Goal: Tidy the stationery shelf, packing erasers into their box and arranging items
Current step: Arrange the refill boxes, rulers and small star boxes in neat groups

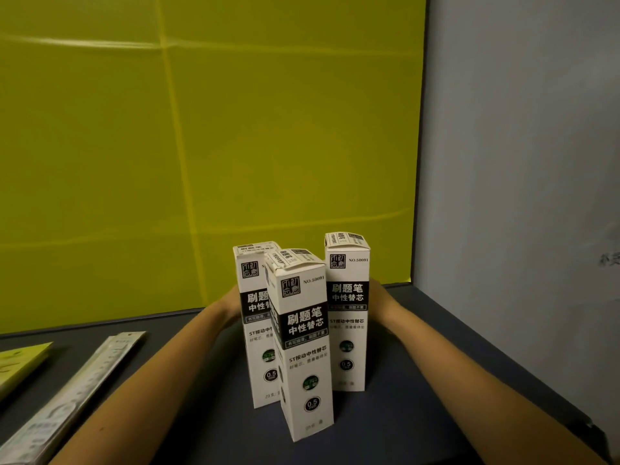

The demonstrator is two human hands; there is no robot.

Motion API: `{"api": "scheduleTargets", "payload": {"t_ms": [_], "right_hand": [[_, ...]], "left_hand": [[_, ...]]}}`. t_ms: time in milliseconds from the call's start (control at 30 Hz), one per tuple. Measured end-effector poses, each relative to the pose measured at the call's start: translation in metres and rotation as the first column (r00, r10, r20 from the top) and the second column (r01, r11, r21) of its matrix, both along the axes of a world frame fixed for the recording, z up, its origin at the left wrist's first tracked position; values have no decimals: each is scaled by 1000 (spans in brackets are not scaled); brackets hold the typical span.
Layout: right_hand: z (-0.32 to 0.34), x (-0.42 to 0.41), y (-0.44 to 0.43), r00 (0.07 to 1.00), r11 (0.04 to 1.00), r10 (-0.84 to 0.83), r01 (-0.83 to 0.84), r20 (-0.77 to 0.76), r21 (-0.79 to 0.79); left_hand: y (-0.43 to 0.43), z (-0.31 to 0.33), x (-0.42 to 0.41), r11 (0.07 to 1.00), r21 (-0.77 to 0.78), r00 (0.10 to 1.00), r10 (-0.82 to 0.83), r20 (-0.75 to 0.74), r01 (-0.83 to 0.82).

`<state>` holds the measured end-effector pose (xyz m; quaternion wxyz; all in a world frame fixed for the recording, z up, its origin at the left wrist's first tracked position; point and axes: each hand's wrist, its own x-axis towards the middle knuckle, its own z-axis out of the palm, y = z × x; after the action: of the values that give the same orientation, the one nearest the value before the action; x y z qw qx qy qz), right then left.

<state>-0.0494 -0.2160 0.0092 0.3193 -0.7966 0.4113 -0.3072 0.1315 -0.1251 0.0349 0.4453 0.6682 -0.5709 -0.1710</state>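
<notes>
My left hand [230, 305] and right hand [377, 299] reach behind the three boxes [347, 313]. The fingers are hidden, so I cannot tell their grip. The boxes stand between the hands, tall and narrow. I judge an uneven squeeze or push could topple them towards me, the front box [303, 350] first. Their long axes are vertical, tops up, printed faces towards me. The front box is twisted slightly.

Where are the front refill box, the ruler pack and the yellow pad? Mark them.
front refill box [307, 325]: head view, black label band.
ruler pack [73, 397]: head view, middle of sleeve.
yellow pad [16, 364]: head view, top cover.
</notes>
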Motion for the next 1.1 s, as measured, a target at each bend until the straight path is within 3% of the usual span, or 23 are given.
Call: {"api": "scheduleTargets", "payload": {"t_ms": [100,267,500,833,1100], "right_hand": [[8,-30,5,993,998,-55,52,101,26],[24,-86,28,948,995,-87,95,306,-11],[41,-143,71,925,996,-80,91,370,-13],[64,-98,168,916,970,243,-227,320,-85],[56,10,247,840,882,459,-469,290,-38]], "left_hand": [[10,-2,19,999,34,993,34,-116,-30],[46,3,56,991,-93,994,95,-53,-99],[124,-1,67,963,-193,977,166,-136,-190],[242,-8,71,958,-215,977,162,-138,-189],[366,-13,122,922,-194,942,325,-83,-335]]}}
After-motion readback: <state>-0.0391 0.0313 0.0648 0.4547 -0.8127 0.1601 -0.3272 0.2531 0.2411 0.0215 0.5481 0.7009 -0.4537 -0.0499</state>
